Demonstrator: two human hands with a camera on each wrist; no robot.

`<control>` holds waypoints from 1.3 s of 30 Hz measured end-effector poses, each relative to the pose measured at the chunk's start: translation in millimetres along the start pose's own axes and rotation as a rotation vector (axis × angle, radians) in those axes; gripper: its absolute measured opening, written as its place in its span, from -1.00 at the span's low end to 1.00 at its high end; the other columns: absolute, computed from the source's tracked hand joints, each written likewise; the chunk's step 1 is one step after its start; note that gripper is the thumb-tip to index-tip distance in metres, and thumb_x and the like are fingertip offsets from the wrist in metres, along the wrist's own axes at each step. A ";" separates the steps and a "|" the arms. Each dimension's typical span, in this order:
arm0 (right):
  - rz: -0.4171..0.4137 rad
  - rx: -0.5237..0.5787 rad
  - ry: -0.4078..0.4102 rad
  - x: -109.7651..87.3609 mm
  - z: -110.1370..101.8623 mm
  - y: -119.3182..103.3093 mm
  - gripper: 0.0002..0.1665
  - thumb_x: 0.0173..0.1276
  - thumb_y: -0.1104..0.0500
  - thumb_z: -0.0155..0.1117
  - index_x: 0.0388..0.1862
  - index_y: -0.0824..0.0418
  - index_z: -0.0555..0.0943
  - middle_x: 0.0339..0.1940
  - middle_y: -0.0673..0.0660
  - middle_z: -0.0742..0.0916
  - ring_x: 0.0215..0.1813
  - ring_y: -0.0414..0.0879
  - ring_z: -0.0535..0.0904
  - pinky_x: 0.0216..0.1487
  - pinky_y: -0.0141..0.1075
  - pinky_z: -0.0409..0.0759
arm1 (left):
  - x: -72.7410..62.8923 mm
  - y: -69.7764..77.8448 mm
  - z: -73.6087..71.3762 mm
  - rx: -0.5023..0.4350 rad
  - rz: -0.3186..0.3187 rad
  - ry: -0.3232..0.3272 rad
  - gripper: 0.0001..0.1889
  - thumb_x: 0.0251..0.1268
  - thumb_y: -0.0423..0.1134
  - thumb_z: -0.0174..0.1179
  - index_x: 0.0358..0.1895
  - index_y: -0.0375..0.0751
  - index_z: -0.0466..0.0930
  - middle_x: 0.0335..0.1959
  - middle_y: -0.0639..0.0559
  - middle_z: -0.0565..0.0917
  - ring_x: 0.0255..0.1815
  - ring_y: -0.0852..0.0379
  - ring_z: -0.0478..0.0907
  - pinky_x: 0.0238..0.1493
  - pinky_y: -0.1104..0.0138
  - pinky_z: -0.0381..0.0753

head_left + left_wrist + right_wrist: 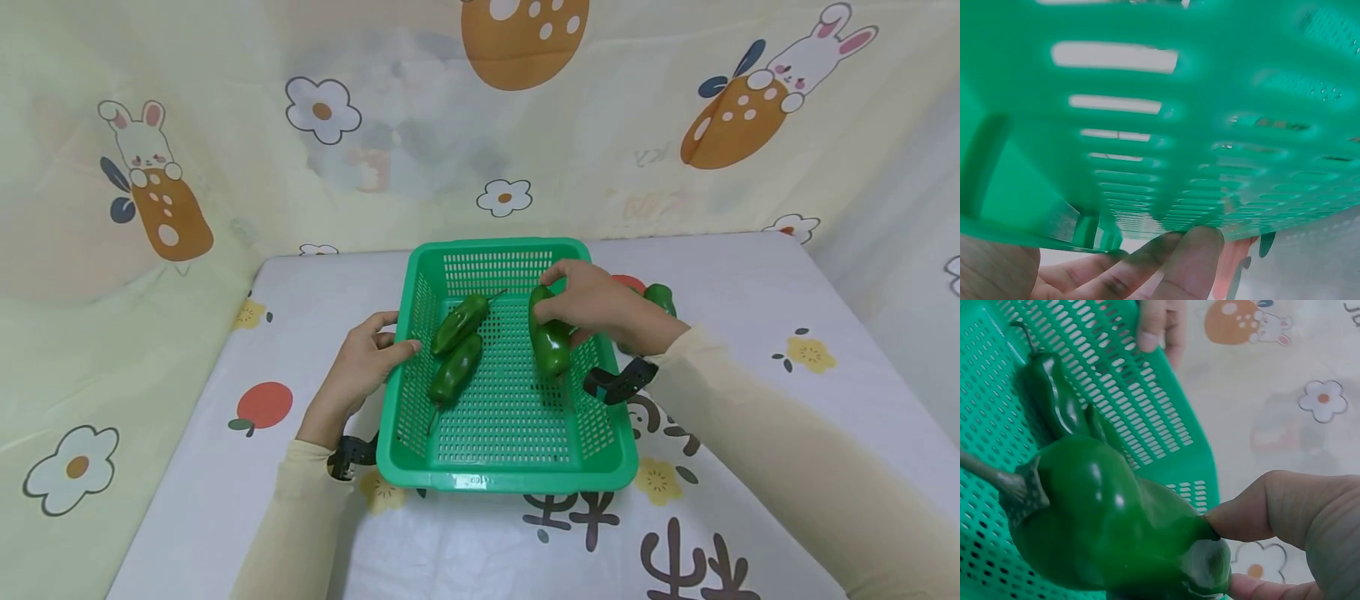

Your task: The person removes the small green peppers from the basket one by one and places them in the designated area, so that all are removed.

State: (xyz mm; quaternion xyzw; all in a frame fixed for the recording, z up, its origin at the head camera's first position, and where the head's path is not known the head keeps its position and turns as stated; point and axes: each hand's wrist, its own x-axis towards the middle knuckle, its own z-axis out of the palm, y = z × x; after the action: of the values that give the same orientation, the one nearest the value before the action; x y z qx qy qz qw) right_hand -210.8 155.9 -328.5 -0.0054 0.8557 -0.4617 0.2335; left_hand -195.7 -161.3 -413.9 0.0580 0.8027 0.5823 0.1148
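A green plastic basket (510, 482) with slotted walls stands on the table. At its left side my left hand (360, 362) grips the rim, thumb over the edge and fingers outside, as the left wrist view also shows. Inside, toward the right wall, my right hand (592, 302) pinches a glossy green pepper (1091, 506) between thumb and fingers, at the end away from its stem. Whether this pepper touches the basket floor I cannot tell. Two other green peppers, one upper (460, 323) and one lower (455, 371), lie along the basket's left side.
Beyond the basket's right wall, partly hidden by my right arm, more green pepper (660, 297) shows on the table. A printed white cloth (750, 467) covers the tabletop. Patterned fabric (420, 167) hangs behind and at both sides.
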 end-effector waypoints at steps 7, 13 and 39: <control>-0.025 -0.009 0.039 -4.8 -16.8 -0.4 -0.22 0.38 0.23 0.28 0.53 0.32 0.26 0.04 0.33 0.66 -0.05 0.09 0.72 -0.15 -0.06 0.84 | -0.2 -1.0 -0.5 0.003 0.000 0.000 -0.39 0.47 -0.31 0.25 0.53 -0.29 0.31 0.06 -0.39 0.72 -0.20 -0.10 0.81 -0.22 0.12 0.85; -0.039 -0.016 0.071 -7.4 -27.6 0.7 -0.26 0.40 0.20 0.28 0.50 0.33 0.29 0.01 0.33 0.63 -0.10 0.09 0.72 -0.18 -0.05 0.83 | -0.9 -1.5 -0.9 0.004 0.001 0.005 -0.38 0.48 -0.30 0.25 0.53 -0.28 0.32 0.06 -0.38 0.72 -0.20 -0.07 0.81 -0.22 0.14 0.85; -0.039 -0.099 0.198 -15.4 -81.7 33.3 -0.21 0.48 0.11 0.21 0.57 0.37 0.21 0.13 0.40 0.53 -0.10 0.15 0.70 -0.16 -0.03 0.84 | 2.0 -1.0 -0.8 0.007 -0.009 -0.001 -0.41 0.48 -0.30 0.25 0.51 -0.27 0.33 0.05 -0.38 0.72 -0.22 -0.05 0.80 -0.24 0.18 0.84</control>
State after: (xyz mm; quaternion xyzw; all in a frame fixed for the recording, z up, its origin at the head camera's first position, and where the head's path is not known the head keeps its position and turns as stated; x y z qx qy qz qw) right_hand -223.3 242.8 -310.8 0.0121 0.8961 -0.4215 0.1383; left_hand -197.8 -161.9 -414.8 0.0551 0.8050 0.5789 0.1177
